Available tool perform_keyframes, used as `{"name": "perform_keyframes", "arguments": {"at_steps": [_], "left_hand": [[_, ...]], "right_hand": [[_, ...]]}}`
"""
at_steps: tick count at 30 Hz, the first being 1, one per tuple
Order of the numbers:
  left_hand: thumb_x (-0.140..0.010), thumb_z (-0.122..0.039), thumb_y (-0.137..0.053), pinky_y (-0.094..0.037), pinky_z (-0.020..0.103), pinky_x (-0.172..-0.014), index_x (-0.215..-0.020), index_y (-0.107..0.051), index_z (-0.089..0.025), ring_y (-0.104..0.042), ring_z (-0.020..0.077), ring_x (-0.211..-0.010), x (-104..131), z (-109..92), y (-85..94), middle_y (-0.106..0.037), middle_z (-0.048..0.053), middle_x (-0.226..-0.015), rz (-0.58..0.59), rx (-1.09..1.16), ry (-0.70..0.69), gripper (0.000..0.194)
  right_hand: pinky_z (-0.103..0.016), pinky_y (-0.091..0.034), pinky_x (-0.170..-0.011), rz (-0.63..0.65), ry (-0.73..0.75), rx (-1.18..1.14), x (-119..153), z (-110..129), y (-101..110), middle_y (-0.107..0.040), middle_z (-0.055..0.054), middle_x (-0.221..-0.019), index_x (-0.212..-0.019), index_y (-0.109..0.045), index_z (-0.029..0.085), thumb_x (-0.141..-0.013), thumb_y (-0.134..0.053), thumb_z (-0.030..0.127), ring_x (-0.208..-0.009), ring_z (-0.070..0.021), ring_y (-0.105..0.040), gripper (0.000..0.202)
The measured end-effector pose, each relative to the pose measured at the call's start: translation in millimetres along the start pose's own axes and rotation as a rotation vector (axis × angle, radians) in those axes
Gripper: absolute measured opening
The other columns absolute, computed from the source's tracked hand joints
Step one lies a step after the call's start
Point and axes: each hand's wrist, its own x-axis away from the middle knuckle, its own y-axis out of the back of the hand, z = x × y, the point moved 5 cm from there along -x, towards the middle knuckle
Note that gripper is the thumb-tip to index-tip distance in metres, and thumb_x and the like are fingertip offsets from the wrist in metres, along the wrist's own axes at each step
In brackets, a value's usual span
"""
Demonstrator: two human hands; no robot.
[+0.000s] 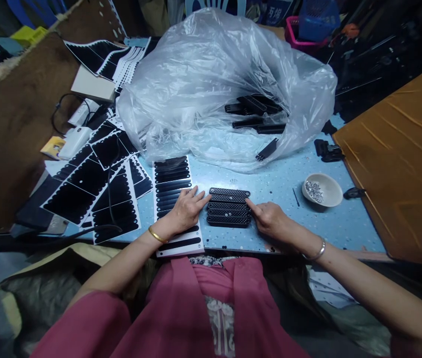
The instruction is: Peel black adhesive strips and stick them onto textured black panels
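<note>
Several black textured strips (229,206) lie side by side in a row on the blue speckled table, with small metal rings on some of them. My left hand (187,206) rests over a white sheet of black stickers (173,199), fingers apart, one fingertip at the left end of the upper strips. At their right end, the index finger of my right hand (266,215) touches the row while its other fingers curl under. Nothing is visibly held in my left hand. Whether the curled fingers of my right hand hold anything is hidden.
A large clear plastic bag (211,74) with more black pieces (258,105) stands behind. Right, a white bowl (328,189) holds small metal rings, near an orange-brown board (405,159). More sticker sheets (116,206) and a cable lie left.
</note>
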Motion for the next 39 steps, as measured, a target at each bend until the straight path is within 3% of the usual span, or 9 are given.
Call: {"name": "perform_keyframes", "arguments": {"at_steps": [6,14,19,21,24,29,35,39], "left_hand": [[-0.075,0.000,-0.048,-0.041,0.049,-0.093,-0.136,-0.049,-0.016,-0.050,0.0350,-0.127,1,-1,-2.8,-0.063,0.013,-0.127,-0.009,-0.044,-0.008,0.063],[-0.088,-0.004,-0.039,-0.036,0.055,-0.100,-0.128,-0.050,0.002,-0.045,0.0379,-0.129,-12,-21,6.7,-0.058,0.028,-0.125,0.101,-0.274,-0.213,0.042],[-0.080,-0.006,-0.048,-0.041,0.048,-0.084,-0.102,-0.062,-0.009,-0.055,0.0327,-0.101,-27,-12,16.8,-0.064,0.018,-0.096,0.187,-0.256,-0.172,0.026],[-0.077,-0.007,-0.051,-0.041,0.045,-0.081,-0.095,-0.063,-0.012,-0.055,0.0311,-0.097,-30,-10,20.2,-0.064,0.016,-0.092,0.159,-0.224,-0.116,0.023],[-0.081,-0.009,-0.049,-0.039,0.044,-0.081,-0.092,-0.064,-0.013,-0.055,0.0292,-0.096,-28,-18,24.5,-0.064,0.015,-0.093,0.011,-0.190,-0.054,0.018],[-0.094,-0.027,-0.048,-0.034,0.037,-0.068,-0.083,-0.066,-0.015,-0.052,0.0209,-0.066,-17,-50,17.6,-0.059,0.006,-0.066,-0.198,-0.142,-0.024,0.024],[-0.094,-0.030,-0.050,-0.031,0.034,-0.062,-0.083,-0.067,-0.017,-0.054,0.0186,-0.059,-18,-62,-2.5,-0.062,0.004,-0.063,-0.181,-0.059,-0.010,0.024],[-0.096,-0.025,-0.045,-0.028,0.032,-0.059,-0.077,-0.065,-0.018,-0.055,0.0174,-0.056,-22,-60,-8.2,-0.062,0.003,-0.058,-0.138,-0.047,-0.018,0.028]], "right_hand": [[-0.029,-0.035,-0.055,0.003,-0.001,-0.009,0,0,-1,-0.063,-0.008,-0.066,-0.143,-0.038,-0.002,-0.072,-0.045,0.003,-0.056,-0.0170,-0.048,0.072],[-0.029,-0.041,-0.057,0.064,-0.052,-0.044,-5,-5,0,-0.068,-0.009,-0.068,-0.133,-0.053,0.000,-0.074,-0.046,0.003,-0.056,-0.0169,-0.056,0.060],[-0.026,-0.051,-0.067,-0.015,-0.235,-0.315,-12,-19,5,-0.075,-0.008,-0.087,-0.121,-0.065,0.014,-0.088,-0.044,0.011,-0.071,-0.0159,-0.068,0.039],[-0.026,-0.053,-0.071,-0.091,-0.294,-0.374,-17,-22,8,-0.076,-0.009,-0.093,-0.114,-0.068,0.016,-0.091,-0.045,0.015,-0.076,-0.0158,-0.069,0.033],[-0.025,-0.050,-0.065,-0.172,-0.283,-0.331,-28,-16,14,-0.075,-0.008,-0.082,-0.108,-0.071,0.015,-0.094,-0.047,0.021,-0.069,-0.0157,-0.068,0.029],[-0.023,-0.041,-0.059,-0.126,-0.252,-0.230,-55,4,16,-0.073,-0.007,-0.076,-0.101,-0.074,0.017,-0.096,-0.048,0.027,-0.064,-0.0143,-0.063,0.028],[-0.024,-0.039,-0.062,0.036,-0.308,-0.231,-72,12,5,-0.074,-0.007,-0.082,-0.094,-0.073,0.019,-0.093,-0.047,0.021,-0.073,-0.0172,-0.065,0.026],[-0.025,-0.038,-0.062,0.056,-0.332,-0.277,-67,12,7,-0.074,-0.007,-0.081,-0.088,-0.072,0.018,-0.092,-0.046,0.018,-0.073,-0.0173,-0.066,0.026]]}}
